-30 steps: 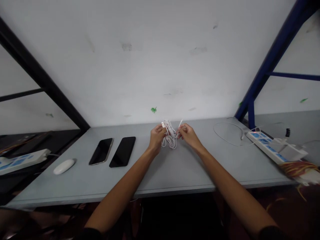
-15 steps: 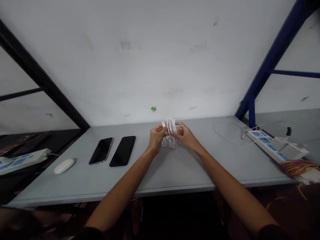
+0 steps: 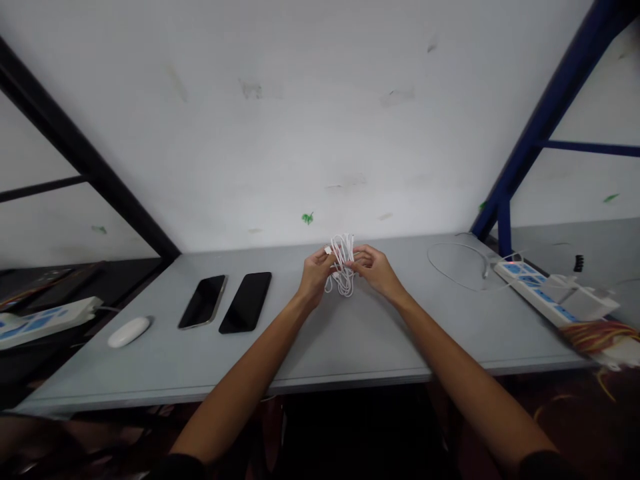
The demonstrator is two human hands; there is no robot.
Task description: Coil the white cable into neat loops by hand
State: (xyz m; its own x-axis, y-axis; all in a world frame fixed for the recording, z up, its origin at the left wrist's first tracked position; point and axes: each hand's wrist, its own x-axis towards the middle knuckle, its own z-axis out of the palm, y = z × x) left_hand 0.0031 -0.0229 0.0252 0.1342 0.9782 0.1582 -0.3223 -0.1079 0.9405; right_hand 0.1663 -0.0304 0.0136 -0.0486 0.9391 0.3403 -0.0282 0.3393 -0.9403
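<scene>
A white USB cable (image 3: 344, 285), gathered into several loops, is held up over the middle of the grey table (image 3: 350, 340). My left hand (image 3: 317, 272) pinches the bundle from the left, with a white plug (image 3: 328, 250) showing just above its fingers. From the other side my right hand (image 3: 373, 267) has thumb and fingers closed on the same loops. Some of the loops stick up above both hands and others hang below them. Parts of the cable are hidden behind my fingers.
Two phones lie to the left, one silver-edged (image 3: 203, 302) and one black (image 3: 245, 303), with a white mouse (image 3: 129, 332) beyond them. At right a power strip (image 3: 530, 293) carries a white adapter (image 3: 583, 301), and a loose white cable (image 3: 450, 280) curves beside it. A wall stands behind.
The looped top of the cable bundle and the plug have shifted slightly to the right between my hands. My hands have moved only a little; both still grip the cable.
</scene>
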